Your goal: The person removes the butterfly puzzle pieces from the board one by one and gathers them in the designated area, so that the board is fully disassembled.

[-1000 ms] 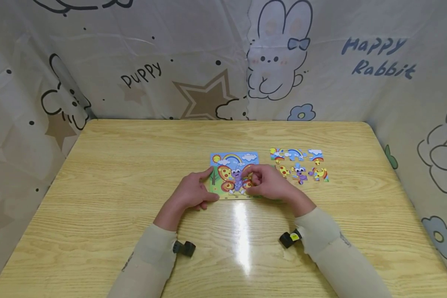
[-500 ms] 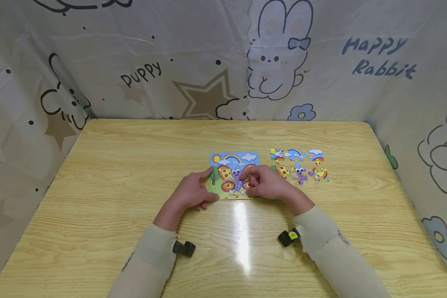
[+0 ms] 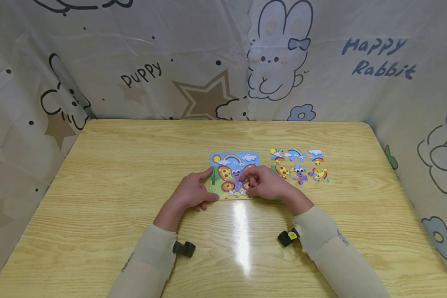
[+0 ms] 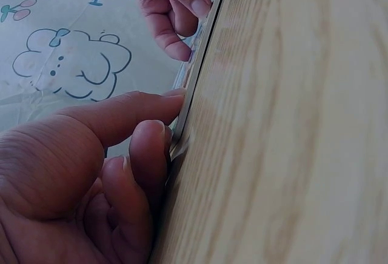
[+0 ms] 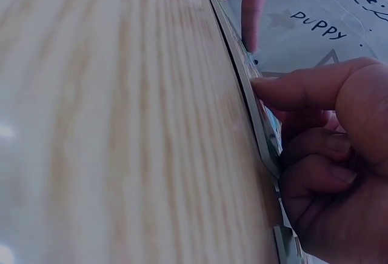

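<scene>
A puzzle board with a butterfly, rainbow and sun picture lies flat on the table. My left hand grips its left edge, index finger near the upper side and thumb over the front corner; the left wrist view shows that thumb on the edge and the other fingers curled beside it. With bent index finger and thumb, my right hand pinches at a puzzle piece showing the purple butterfly body, down on the board. In the right wrist view its remaining fingers curl into the palm. The hand hides the board's right part.
Right of the board lie loose puzzle pieces in rows: a rainbow piece, a cloud piece, a purple face piece and a yellow wing piece among them. Green bits show under my right hand. Printed cloth walls surround the wooden table.
My right hand and forearm have shifted very slightly left, the fingers staying on the board. The left hand, the board and the loose pieces have not visibly moved.
</scene>
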A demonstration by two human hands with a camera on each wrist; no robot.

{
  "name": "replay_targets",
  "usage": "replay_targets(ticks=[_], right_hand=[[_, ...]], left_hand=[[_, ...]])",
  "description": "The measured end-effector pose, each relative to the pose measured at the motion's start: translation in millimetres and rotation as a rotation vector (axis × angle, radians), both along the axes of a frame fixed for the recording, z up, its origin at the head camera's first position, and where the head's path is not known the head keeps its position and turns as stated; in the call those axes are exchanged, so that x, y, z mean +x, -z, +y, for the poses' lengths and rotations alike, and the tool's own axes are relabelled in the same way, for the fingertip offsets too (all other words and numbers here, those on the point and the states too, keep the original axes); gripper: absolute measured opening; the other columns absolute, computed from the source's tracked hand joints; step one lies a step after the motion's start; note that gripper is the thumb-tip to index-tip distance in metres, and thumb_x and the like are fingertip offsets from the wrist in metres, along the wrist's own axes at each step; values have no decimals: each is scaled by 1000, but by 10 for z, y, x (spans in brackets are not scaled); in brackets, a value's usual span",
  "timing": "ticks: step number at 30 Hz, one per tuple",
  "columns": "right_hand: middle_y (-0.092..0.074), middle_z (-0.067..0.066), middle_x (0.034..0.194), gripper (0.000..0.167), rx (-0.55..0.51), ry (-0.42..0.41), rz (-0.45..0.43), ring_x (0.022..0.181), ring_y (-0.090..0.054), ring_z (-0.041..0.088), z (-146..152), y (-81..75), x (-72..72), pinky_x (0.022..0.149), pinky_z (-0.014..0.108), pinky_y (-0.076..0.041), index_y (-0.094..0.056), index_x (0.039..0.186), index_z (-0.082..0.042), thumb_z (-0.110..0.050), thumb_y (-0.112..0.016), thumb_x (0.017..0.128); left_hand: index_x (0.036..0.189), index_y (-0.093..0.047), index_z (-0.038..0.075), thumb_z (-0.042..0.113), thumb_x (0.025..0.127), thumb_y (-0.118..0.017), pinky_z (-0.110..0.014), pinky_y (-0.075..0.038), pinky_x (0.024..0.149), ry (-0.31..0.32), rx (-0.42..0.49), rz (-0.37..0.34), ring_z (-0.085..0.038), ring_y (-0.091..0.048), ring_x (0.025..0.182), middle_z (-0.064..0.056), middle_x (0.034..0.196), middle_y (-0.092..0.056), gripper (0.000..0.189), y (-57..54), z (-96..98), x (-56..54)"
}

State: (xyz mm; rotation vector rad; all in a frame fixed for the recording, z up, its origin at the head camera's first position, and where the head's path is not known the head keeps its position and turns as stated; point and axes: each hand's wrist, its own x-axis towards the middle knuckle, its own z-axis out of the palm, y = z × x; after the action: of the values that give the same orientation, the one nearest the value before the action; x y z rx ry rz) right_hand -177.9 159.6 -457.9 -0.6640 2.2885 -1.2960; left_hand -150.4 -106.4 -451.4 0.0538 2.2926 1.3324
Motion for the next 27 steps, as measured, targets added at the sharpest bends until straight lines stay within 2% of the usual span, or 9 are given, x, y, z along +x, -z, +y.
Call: replay_targets(ticks=[4,11,14,17,22,27], right_hand=[[-42,-4,58,25,-9,-1,3,55,-39,12,3,10,-3,87,38,-48,-67,106,-1,5,-74,83],[-39,-3,59,26,-53,3,0,54,-37,13,10,2,15,70,34,-43,-64,106,0,6,-75,83],[-39,-2,60,28,-63,12,-7,54,-36,13,9,-1,23,68,33,-43,-63,105,-1,7,-76,82],[-39,-2,61,28,-59,21,-10,55,-37,13,7,-5,28,68,32,-43,-62,105,-2,7,-76,81],[-42,-2,62,26,-32,33,-7,60,-43,14,6,-13,30,77,33,-47,-64,104,0,6,-75,81],[-42,-4,62,28,21,34,9,58,-40,12,8,-22,32,82,37,-47,-67,107,-1,3,-77,81]], left_hand=[[157,-34,26,14,80,-86,-34,-52,43,1,4,2,-20,-57,42,-13,57,-58,94,3,-2,2],[157,-34,27,14,80,-86,-34,-51,43,0,-3,-3,-20,-57,42,-13,57,-59,94,1,-2,-4],[157,-34,27,14,80,-86,-34,-51,43,-1,-2,-3,-20,-57,42,-14,57,-59,94,6,-3,-2],[157,-34,27,14,80,-86,-33,-51,42,-6,-2,-8,-20,-57,41,-14,57,-59,94,9,-2,-1],[157,-34,28,14,80,-86,-33,-51,42,-11,-4,-14,-20,-57,41,-14,57,-58,94,9,1,5],[157,-35,28,14,80,-86,-33,-51,42,-6,0,-11,-20,-57,41,-14,57,-59,94,8,-1,1]])
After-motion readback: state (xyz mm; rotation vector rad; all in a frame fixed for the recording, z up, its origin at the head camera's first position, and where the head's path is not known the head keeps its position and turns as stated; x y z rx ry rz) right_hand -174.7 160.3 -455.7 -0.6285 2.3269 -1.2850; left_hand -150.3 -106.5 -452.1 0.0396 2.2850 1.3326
